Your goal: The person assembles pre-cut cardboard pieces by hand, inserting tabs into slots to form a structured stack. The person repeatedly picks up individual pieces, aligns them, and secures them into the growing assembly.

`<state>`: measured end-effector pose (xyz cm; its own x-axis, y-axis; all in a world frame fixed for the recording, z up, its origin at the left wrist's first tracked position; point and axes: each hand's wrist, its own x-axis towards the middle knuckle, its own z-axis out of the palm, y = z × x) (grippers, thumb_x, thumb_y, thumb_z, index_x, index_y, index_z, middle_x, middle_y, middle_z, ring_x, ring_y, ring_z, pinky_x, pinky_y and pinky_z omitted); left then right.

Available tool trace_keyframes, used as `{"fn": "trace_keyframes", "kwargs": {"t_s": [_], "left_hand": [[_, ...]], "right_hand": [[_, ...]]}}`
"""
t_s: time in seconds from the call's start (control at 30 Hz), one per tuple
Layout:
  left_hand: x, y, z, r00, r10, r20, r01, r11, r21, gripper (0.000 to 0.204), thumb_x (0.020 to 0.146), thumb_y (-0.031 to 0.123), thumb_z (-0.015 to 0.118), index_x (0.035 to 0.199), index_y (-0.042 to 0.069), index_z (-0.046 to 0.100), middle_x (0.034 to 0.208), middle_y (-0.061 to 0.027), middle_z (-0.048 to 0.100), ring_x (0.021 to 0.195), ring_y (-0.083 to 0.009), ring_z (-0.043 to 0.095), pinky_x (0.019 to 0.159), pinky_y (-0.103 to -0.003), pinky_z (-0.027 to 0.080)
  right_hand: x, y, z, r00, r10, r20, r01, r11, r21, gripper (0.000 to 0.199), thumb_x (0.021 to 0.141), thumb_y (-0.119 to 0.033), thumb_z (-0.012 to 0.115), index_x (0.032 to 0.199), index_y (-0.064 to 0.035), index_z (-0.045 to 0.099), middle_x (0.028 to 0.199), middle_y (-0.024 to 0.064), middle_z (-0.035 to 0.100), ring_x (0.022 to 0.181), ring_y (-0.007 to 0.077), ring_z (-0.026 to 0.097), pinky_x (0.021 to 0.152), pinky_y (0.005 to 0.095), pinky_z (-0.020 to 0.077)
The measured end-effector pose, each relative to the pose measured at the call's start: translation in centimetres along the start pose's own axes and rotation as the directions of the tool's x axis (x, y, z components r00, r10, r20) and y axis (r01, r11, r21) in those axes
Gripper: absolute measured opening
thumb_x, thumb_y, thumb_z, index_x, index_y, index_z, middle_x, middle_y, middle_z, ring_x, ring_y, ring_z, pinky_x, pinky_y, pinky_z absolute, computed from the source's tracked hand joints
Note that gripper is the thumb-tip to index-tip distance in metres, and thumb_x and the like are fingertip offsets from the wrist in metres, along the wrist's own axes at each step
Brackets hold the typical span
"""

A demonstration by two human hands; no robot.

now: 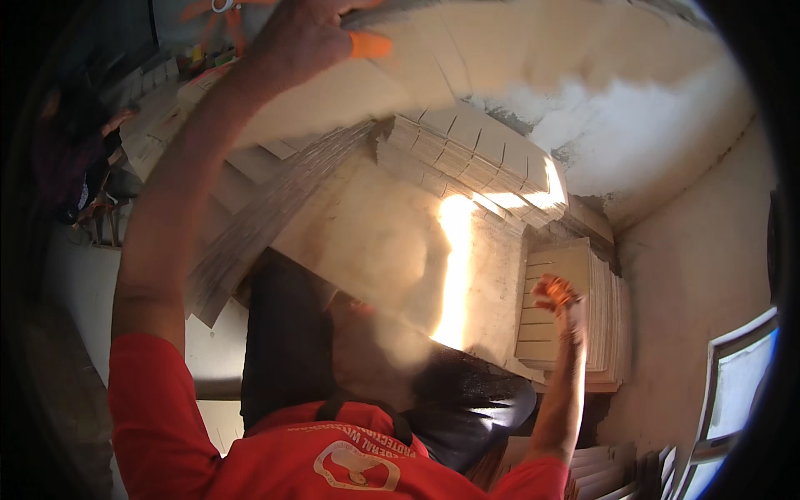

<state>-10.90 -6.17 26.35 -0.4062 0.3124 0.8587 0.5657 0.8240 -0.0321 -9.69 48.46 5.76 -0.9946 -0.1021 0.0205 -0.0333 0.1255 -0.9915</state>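
Note:
My left hand (312, 42) is raised at the top of the head view, an orange cover on its thumb. Its grip is on a long tan cardboard sheet (408, 71), blurred by motion, which stretches far to the right. Over at the right, my right hand (557, 293) has curled fingers with orange covers; whether anything is between them cannot be made out. It is over a stack of slotted cardboard pieces (537, 337). Between my arms lies a flat pale board (358, 225), crossed by a bright strip of sunlight.
Slotted cardboard stacks (475, 146) stand along the board's far edge. A long slanting pile of cardboard (267, 217) flanks its left side. A plastered wall (675, 250) and a window (737, 400) are at the right. Another person (79, 158) is at the far left.

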Motion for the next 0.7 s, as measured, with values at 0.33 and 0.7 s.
{"fn": "trace_keyframes", "kwargs": {"t_s": [0.33, 0.7], "left_hand": [[-15.4, -8.0, 6.6, 0.813, -0.464, 0.352, 0.196, 0.788, 0.584, 0.034, 0.087, -0.007, 0.052, 0.12, -0.005, 0.047, 0.106, -0.0219, 0.054, 0.1, -0.0364, 0.056, 0.082, -0.047, 0.05], [-27.7, -5.7, 9.9, 0.459, -0.7, 0.547, 0.182, 0.677, 0.713, 0.031, 0.091, -0.002, 0.054, 0.122, -0.008, 0.054, 0.12, -0.0218, 0.056, 0.115, -0.0331, 0.055, 0.083, -0.038, 0.053]], "right_hand": [[-5.6, 16.4, -3.1, 0.892, 0.381, -0.244, -0.423, 0.894, -0.148, 0.037, 0.081, -0.014, 0.072, 0.113, 0.0015, 0.063, 0.088, 0.008, 0.069, 0.066, 0.0157, 0.066, 0.051, 0.0279, 0.0508], [-9.3, 11.3, -5.3, 0.905, -0.058, -0.421, -0.285, 0.652, -0.703, 0.021, 0.078, 0.002, 0.073, 0.099, 0.0031, 0.072, 0.085, 0.0124, 0.072, 0.076, 0.0174, 0.067, 0.07, 0.0306, 0.0538]]}}
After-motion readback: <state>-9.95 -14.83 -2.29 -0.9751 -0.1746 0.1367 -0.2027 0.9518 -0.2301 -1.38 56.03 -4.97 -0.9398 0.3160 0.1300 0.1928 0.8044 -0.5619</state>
